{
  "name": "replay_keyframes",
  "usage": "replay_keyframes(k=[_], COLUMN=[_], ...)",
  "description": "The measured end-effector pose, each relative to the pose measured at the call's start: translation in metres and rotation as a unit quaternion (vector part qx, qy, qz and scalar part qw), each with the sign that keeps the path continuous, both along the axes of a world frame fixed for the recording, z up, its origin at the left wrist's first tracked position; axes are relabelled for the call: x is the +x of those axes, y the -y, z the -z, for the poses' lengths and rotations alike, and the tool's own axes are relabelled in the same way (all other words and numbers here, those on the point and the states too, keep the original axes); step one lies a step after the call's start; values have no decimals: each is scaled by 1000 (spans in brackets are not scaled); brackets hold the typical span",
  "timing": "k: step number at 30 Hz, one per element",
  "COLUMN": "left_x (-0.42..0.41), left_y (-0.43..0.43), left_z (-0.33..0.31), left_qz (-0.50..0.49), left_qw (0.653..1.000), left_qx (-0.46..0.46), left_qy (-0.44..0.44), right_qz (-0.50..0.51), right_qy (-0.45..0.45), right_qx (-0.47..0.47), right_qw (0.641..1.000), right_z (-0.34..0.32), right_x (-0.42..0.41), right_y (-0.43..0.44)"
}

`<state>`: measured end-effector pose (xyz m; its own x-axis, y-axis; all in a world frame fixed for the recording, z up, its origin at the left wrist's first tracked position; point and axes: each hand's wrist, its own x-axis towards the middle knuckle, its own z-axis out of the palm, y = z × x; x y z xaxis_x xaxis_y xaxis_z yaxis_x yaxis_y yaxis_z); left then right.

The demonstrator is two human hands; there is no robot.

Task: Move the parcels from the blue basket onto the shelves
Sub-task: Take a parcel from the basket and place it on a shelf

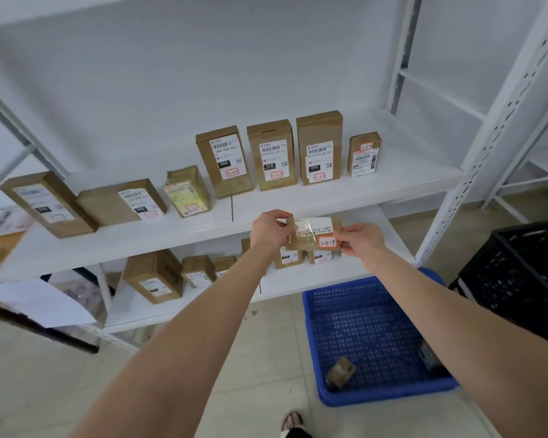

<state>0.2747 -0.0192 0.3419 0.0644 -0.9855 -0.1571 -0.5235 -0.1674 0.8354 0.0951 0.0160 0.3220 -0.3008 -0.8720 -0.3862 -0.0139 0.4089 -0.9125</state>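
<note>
Both hands hold a small brown parcel in the air in front of the white shelf. The parcel bears a white label and a red-edged tag reading 3-3-4. My left hand pinches its left end and my right hand pinches its right end. The blue basket stands on the floor at the lower right. Inside it lies a small brown parcel near the front and another dark parcel by its right wall.
Several labelled brown boxes stand in a row on the upper shelf, such as one tall box. More boxes sit on the lower shelf. A black crate stands right of the basket. Loose paper lies at left.
</note>
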Motion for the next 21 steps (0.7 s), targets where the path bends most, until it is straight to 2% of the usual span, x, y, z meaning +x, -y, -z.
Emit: replay_keyframes(k=[10,21], left_x=[19,75], left_y=[-9,20], left_z=[1,6], left_qz=[-29,-40], left_qw=[999,999], left_qx=[8,13], left_qy=[11,3], right_qz=[-3,-17], right_qy=[-28,-56], right_qx=[16,24], right_qw=[999,998], right_z=[-1,-1], right_x=[18,73], right_y=[-1,39])
